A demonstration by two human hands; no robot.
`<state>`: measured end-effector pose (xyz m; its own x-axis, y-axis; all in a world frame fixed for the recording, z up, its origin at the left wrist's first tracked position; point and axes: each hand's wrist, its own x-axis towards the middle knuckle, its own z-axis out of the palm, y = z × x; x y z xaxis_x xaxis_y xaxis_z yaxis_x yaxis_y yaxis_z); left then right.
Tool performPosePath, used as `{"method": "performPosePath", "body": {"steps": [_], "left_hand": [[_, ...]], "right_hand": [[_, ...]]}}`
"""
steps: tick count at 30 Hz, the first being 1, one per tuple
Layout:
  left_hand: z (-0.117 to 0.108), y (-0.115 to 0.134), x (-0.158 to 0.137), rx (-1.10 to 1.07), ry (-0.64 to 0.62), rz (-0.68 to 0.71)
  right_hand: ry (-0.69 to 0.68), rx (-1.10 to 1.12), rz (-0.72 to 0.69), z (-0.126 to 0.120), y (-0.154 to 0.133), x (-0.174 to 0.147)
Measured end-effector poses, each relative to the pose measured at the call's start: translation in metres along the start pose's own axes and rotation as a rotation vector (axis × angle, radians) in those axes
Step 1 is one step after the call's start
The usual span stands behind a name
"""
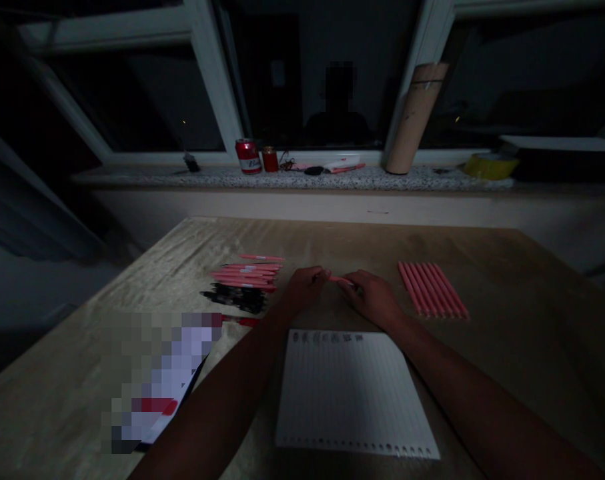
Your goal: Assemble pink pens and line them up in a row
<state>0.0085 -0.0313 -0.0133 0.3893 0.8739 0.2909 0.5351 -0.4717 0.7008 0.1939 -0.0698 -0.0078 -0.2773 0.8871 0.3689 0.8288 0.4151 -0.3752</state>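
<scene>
Above the notepad, a pink pen (pixel 340 279) lies between my two hands. The fingers of my left hand (pixel 305 288) are closed at its left end. My right hand (pixel 375 297) pinches its other end, near a white part. Left of my hands is a loose pile of pink pens (pixel 247 274). Several black pens (pixel 235 298) lie just below that pile, with a red pen (pixel 242 321) nearer me, partly behind my left forearm. To the right, several pink pens (pixel 432 290) lie side by side in a neat row.
A lined notepad (pixel 352 393) with writing along its top lies between my forearms. A blurred, screen-like device (pixel 172 380) is at the left. On the windowsill (pixel 207 177) stand a red can (pixel 248 157), a red jar (pixel 270 160), a tall tube (pixel 416 120) and yellow tape (pixel 491 167).
</scene>
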Motion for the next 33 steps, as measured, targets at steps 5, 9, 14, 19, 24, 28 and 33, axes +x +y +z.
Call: {"method": "performPosePath", "body": {"steps": [5, 9, 14, 19, 24, 28, 33], "left_hand": [[-0.0007, 0.0013, 0.0001, 0.017, 0.007, -0.005], [-0.001, 0.0018, 0.0003, 0.022, -0.006, -0.017], [-0.0015, 0.0011, 0.0009, 0.005, -0.001, -0.051], [-0.0018, 0.0022, 0.0009, -0.033, 0.002, -0.07], [-0.0006, 0.0014, 0.0009, -0.057, 0.047, -0.02], [-0.0004, 0.0003, 0.0014, -0.013, 0.033, -0.005], [0.0003, -0.0001, 0.0028, 0.003, 0.039, -0.033]], "right_hand": [[0.0, -0.007, -0.01, -0.0003, -0.0001, -0.0001], [-0.004, 0.008, -0.008, -0.0007, -0.0007, -0.0006], [0.0, 0.01, -0.015, 0.0011, -0.0005, -0.0002], [0.015, 0.022, -0.017, 0.0021, 0.0, -0.0004], [0.018, 0.011, -0.011, 0.0, 0.0, -0.0002], [0.01, -0.011, -0.01, -0.0004, -0.0008, -0.0003], [0.017, 0.006, -0.014, 0.0006, -0.0009, -0.0003]]}}
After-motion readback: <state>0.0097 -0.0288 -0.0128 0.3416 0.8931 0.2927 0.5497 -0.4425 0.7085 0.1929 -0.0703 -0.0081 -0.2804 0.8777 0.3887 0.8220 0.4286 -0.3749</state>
